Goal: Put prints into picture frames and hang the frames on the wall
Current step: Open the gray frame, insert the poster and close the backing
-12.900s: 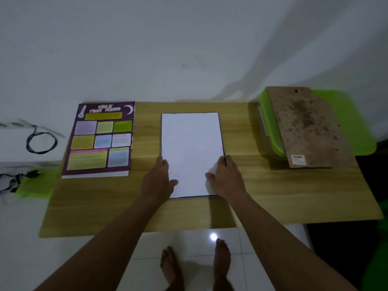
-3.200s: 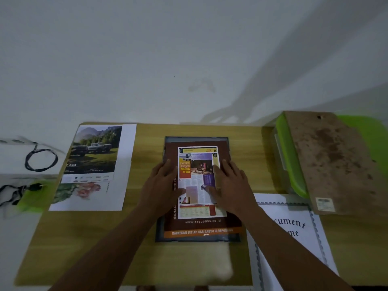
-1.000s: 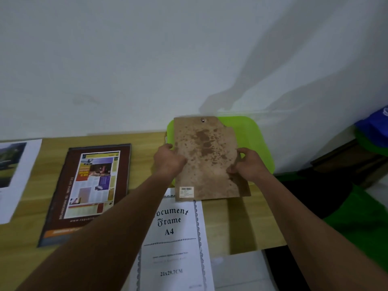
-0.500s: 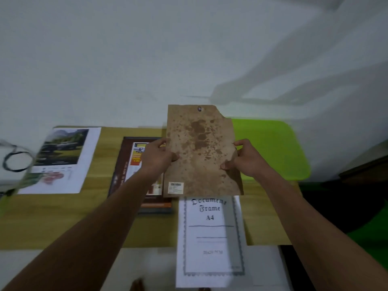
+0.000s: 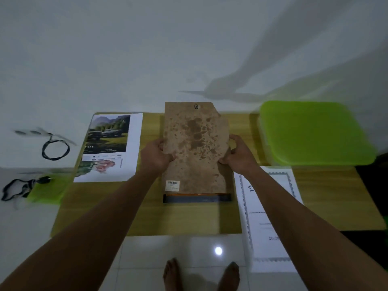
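A stained brown backing board (image 5: 195, 148) with a small metal hanger at its top and a barcode sticker at its lower left is held over the dark picture frame (image 5: 197, 198). Only the frame's bottom edge and an orange strip of the print inside show below the board. My left hand (image 5: 155, 155) grips the board's left edge. My right hand (image 5: 237, 155) grips its right edge.
On the wooden table (image 5: 100, 208), a car print (image 5: 108, 148) lies on another sheet at the left. A white "Document Frame" sheet (image 5: 270, 232) overhangs the right front edge. A green-lidded box (image 5: 315, 133) stands at the right. Black cables (image 5: 54, 148) lie on the floor at the left.
Both hands have carried the backing board left from above the green box and brought it down over the frame, which it now covers almost entirely.
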`<state>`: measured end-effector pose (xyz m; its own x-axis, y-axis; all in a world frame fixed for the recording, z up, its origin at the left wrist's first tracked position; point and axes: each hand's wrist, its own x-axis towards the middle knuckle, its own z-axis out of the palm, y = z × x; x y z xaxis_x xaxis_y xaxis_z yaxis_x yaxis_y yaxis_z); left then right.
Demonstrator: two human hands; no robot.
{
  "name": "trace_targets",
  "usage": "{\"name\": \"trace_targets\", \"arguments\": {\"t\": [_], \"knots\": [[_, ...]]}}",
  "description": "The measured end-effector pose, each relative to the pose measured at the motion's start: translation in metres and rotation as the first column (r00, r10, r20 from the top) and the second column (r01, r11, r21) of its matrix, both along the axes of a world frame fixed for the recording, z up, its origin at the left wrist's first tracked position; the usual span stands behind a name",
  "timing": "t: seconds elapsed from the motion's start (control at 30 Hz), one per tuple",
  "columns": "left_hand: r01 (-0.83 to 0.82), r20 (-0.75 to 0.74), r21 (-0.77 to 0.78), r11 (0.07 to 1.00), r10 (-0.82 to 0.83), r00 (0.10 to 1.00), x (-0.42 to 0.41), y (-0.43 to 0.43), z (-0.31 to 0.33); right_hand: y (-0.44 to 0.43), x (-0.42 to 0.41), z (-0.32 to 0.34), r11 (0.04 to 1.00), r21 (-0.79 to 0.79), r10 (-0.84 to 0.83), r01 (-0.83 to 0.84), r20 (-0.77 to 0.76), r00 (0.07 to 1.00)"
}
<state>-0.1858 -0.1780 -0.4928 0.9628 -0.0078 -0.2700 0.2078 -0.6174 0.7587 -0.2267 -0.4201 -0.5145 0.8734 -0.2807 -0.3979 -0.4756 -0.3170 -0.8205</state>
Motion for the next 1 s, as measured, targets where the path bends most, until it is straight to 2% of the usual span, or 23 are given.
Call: {"name": "trace_targets", "arguments": {"t": [0.13, 0.3, 0.43, 0.7, 0.8, 1.0], "knots": [[0.038, -0.015, 0.061, 0.997, -0.037, 0.999, 0.003, 0.002, -0.022, 0.006, -0.002, -0.022, 0.999, -0.016, -0.032, 0.032, -0.028, 0.999], [0.077, 0.005, 0.123, 0.989, -0.078, 0.997, 0.000, -0.004, -0.036, 0.002, -0.003, -0.038, 0.995, -0.102, 0.006, -0.014, -0.074, 0.997], [0.135, -0.047, 0.228, 0.964, -0.128, 0.991, -0.001, -0.003, -0.042, -0.001, -0.003, -0.043, 0.984, -0.148, 0.072, -0.097, -0.166, 0.983], [0.178, -0.119, 0.256, 0.950, -0.152, 0.981, 0.000, -0.008, -0.047, -0.003, 0.001, -0.044, 0.916, -0.283, 0.197, -0.286, -0.304, 0.932], [0.230, -0.149, 0.308, 0.923, -0.192, 0.970, 0.004, -0.011, -0.048, -0.003, 0.001, -0.045, 0.884, -0.331, 0.233, -0.330, -0.301, 0.925], [0.329, -0.190, 0.344, 0.879, -0.277, 0.942, 0.015, -0.012, -0.051, 0.000, 0.013, -0.044, 0.897, -0.374, 0.175, -0.236, -0.191, 0.966]]}}
